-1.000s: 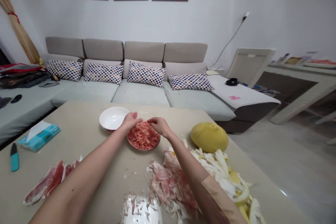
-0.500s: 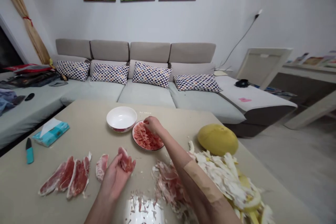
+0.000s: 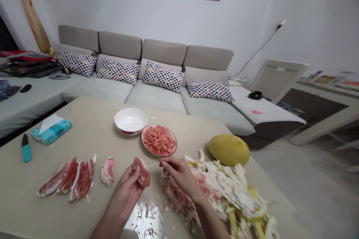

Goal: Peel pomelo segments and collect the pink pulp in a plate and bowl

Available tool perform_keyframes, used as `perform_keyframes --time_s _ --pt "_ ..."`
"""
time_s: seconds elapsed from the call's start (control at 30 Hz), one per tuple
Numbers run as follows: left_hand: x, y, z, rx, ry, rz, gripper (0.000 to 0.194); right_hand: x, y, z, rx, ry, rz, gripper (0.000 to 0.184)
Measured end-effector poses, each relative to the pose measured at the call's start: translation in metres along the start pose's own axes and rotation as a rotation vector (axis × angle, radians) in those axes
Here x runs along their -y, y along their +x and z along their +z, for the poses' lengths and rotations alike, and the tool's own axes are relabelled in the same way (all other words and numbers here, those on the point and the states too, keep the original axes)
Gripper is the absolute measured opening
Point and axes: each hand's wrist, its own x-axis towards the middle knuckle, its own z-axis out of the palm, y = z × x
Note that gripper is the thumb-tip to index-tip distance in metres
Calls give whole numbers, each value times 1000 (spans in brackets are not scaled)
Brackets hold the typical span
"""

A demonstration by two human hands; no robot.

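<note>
Fingers of my left hand [image 3: 125,194] grip a red segment [image 3: 142,172] over the middle of the table [image 3: 92,134], while my right hand's [image 3: 183,177] bend beside it, tips close (whether they meet or pinch anything, I cannot tell). Towards the far edge sit the plate [image 3: 150,152] of flesh [image 3: 159,139] and the bowl [image 3: 130,120], with the pomelo [image 3: 228,150] by the right edge.

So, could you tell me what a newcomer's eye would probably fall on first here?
Probably the round yellow fruit at the table's right, beside the heap of white and yellow peelings. Next, perhaps, the dark-rimmed plate piled with pinkish-red pulp, touching or nearly touching the white bowl. Nearer, the left hand holds a pink segment.
</note>
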Motion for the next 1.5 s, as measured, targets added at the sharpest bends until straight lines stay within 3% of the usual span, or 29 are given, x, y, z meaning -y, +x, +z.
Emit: perform_keyframes --time_s 0.1,0.23,0.5,0.7,0.83,1.03,1.2,1.4,1.5 --pt "-2 1 -2 13 -1 1 14 3 -12 15 32 213 75 25" --pt "-2 4 -3 -24 16 10 12 11 -15 25 62 309 86 22" --pt "6 4 -2 -40 134 19 18 10 -25 32 39 250 2 14" --pt "8 2 2 -105 234 47 26 11 -30 38 -37 244 -3 17" --pt "8 3 2 -122 267 48 26 13 -29 37 -54 266 30 6" --pt "11 6 -5 -73 214 19 25 7 -25 34 -9 377 125 13" --pt "11 9 -10 -6 157 2 20 -6 -21 39 44 678 281 28" --pt "4 10 -9 -12 50 6 16 -10 -18 40 20 767 296 32" --pt "3 11 -11 -43 7 -4 15 -9 -6 32 -5 671 251 31"
